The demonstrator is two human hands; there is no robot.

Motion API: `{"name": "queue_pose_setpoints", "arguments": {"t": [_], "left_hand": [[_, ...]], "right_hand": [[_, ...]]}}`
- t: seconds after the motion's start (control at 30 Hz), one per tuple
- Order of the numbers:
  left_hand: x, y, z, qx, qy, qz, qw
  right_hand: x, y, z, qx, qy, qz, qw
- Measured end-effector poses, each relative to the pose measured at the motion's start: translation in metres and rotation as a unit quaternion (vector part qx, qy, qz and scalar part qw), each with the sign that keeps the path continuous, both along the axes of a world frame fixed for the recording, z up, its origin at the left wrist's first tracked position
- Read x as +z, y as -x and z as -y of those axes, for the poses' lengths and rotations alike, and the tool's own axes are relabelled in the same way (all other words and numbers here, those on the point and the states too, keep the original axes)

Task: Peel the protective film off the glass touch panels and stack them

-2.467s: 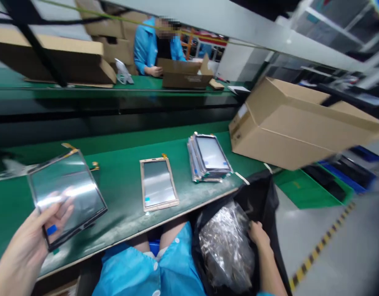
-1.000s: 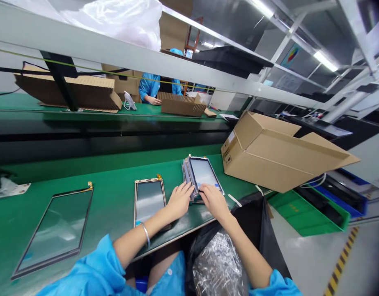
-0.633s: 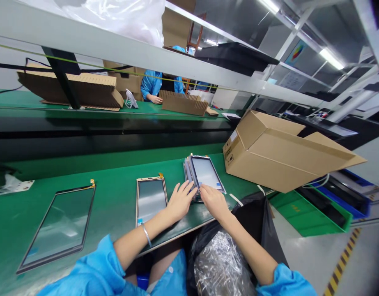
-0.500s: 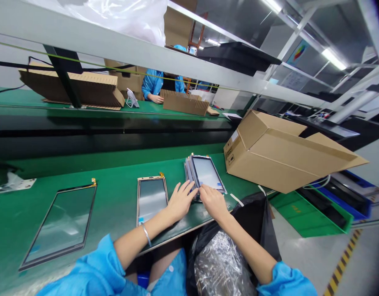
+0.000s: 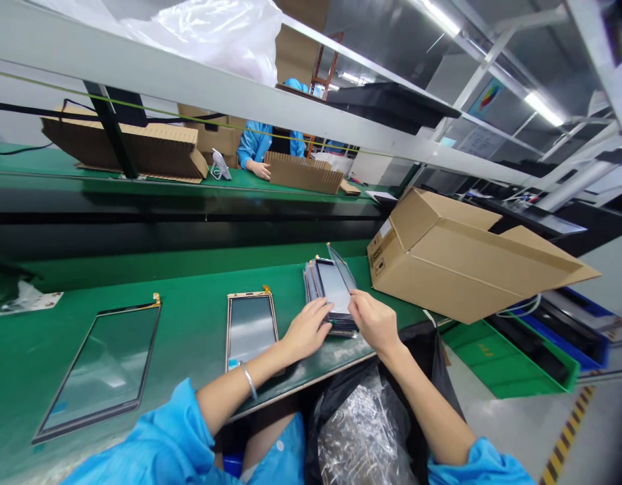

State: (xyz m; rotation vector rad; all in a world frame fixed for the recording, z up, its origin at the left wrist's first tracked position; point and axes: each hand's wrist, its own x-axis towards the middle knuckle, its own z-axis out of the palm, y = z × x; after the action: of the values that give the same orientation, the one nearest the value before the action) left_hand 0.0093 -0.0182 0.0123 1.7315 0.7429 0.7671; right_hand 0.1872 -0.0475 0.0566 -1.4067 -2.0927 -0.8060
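A stack of screen panels lies on the green bench near its front edge. My right hand pinches the top panel by its near edge and tilts it up off the stack. My left hand lies flat, fingers spread, on the near left corner of the stack. A gold-framed panel lies just left of my left hand. A larger dark-framed panel lies further left on the bench.
An open cardboard box lies on its side right of the stack. A black bag holding crumpled clear film hangs below the bench edge by my knees. Across the conveyor, another person in blue handles a cardboard tray.
My left hand put the large dark panel down on the bench and moved to the stack. My right hand left the bag, reached the stack, and has now lifted the top panel's edge.
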Motion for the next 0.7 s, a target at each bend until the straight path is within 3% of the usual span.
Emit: {"name": "queue_pose_setpoints", "arguments": {"t": [0.1, 0.2, 0.33, 0.5, 0.6, 0.7], "left_hand": [[0.017, -0.012, 0.001, -0.011, 0.178, 0.105, 0.978], [0.036, -0.017, 0.005, -0.039, 0.323, 0.202, 0.924], [0.049, -0.008, 0.014, -0.029, 0.442, 0.296, 0.846], [0.049, 0.013, 0.025, 0.012, 0.5, 0.34, 0.797], [0.046, 0.023, 0.032, 0.04, 0.489, 0.347, 0.799], [0.042, 0.03, 0.039, 0.053, 0.458, 0.342, 0.819]], "right_hand": [[0.016, 0.011, 0.015, 0.022, -0.002, -0.055, 0.998], [0.021, 0.033, 0.032, 0.067, 0.043, -0.092, 0.993], [0.017, 0.061, 0.042, 0.102, 0.092, -0.096, 0.986], [0.013, 0.077, 0.037, 0.147, 0.193, -0.234, 0.942], [0.01, 0.082, 0.031, 0.141, 0.237, -0.3, 0.913], [0.004, 0.085, 0.026, 0.105, 0.249, -0.338, 0.902]]}}
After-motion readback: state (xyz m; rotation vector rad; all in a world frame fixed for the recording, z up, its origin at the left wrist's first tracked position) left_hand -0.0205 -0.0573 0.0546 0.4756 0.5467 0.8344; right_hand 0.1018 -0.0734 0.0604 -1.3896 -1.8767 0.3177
